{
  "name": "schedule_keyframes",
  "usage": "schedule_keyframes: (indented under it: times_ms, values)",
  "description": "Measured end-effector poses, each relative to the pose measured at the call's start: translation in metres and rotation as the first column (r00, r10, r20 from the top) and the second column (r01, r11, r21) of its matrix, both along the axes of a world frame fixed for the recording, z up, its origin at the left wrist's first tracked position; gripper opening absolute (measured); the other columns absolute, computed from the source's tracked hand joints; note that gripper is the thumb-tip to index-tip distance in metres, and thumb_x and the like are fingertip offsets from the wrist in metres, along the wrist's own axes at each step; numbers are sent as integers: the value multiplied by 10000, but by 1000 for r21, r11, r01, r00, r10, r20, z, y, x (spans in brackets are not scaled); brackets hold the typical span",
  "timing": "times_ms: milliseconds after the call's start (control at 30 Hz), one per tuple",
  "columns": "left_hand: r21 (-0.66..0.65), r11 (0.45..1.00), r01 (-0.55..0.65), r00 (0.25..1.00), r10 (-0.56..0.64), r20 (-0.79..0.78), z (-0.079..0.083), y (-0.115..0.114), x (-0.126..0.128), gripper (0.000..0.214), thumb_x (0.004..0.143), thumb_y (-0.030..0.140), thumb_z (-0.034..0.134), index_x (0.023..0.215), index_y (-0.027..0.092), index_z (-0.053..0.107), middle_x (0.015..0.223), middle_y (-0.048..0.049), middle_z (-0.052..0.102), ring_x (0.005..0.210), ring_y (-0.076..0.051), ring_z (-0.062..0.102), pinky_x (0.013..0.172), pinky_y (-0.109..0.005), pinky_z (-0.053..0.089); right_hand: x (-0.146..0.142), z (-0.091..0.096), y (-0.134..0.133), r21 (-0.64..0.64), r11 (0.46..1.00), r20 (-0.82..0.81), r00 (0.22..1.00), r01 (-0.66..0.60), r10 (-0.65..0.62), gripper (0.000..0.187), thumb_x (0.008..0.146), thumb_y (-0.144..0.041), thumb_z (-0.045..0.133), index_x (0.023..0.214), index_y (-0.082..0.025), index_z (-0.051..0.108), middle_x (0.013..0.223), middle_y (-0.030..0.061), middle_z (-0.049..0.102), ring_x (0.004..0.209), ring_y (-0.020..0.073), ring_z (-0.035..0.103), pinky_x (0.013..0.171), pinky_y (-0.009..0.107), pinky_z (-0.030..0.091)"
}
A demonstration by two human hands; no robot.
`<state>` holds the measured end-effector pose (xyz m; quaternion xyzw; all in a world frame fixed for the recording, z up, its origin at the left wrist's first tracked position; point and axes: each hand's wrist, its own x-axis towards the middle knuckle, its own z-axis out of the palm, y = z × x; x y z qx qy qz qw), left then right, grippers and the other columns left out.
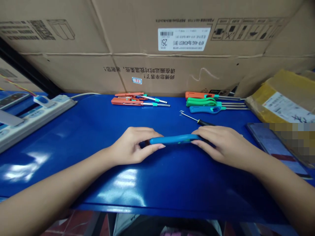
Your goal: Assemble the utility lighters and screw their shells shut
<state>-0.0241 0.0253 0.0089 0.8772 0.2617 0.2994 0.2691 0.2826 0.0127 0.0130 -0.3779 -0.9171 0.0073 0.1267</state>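
Observation:
Between my two hands is a blue long-neck lighter (173,140), held level above the blue table and seen edge-on. My left hand (137,144) pinches its left end between thumb and fingers. The fingers of my right hand (219,142) are closed on its other end, and its metal neck does not show. Just beyond my right hand lies a screwdriver (198,120) with a black and yellow handle. Tiny silvery bits (181,113), too small to name, lie around its tip.
Opened orange lighters (130,101) lie at the back left. Orange, green and blue lighters (204,102) lie together at the back right. A power strip (36,113) is at left. A phone-like slab (278,149) and a taped carton (283,98) stand right, before a cardboard wall (147,39).

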Motion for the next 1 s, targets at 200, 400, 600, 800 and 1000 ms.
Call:
schedule_keyframes:
  times_ms: [200,400,600,800,1000]
  values:
    - [-410,904,-120,993,100,-69,-6,5,1,295,990,391,568,909,147,714,641,9,672,525,-103,612,520,-195,471,-5,1,0,-101,995,77,997,7,1,360,1057,-385,382,860,-201,621,810,47,644,798,218,598,775,372,459]
    - [6,987,-160,967,158,-200,-20,14,2,288,1012,343,539,1220,249,715,978,-32,732,879,-173,628,830,-303,484,-3,-5,12,-73,990,-25,992,118,-120,263,1015,-412,490,899,-215,622,970,61,651,964,237,584,891,396,453]
    - [76,985,-153,971,164,-173,-23,17,0,316,1038,327,488,1267,229,684,1131,-61,673,1058,-185,606,974,-342,474,20,-19,29,-26,869,-27,869,494,-495,372,927,-431,601,1185,-163,593,1183,161,600,1132,357,567,962,499,472]
    - [90,994,-58,972,77,-222,-18,19,-4,384,906,391,712,1260,245,683,1160,-58,666,1083,-208,611,999,-361,489,26,-24,32,-100,852,9,857,514,-515,163,919,-338,579,963,-186,619,1036,140,643,993,323,630,840,432,503]
    - [86,995,-46,971,65,-232,-14,14,0,300,1005,355,562,1226,203,696,1099,-79,712,1011,-187,658,921,-308,529,19,-10,26,-104,835,-151,821,541,-551,162,935,-341,531,964,-195,595,953,115,696,822,264,651,662,341,454]
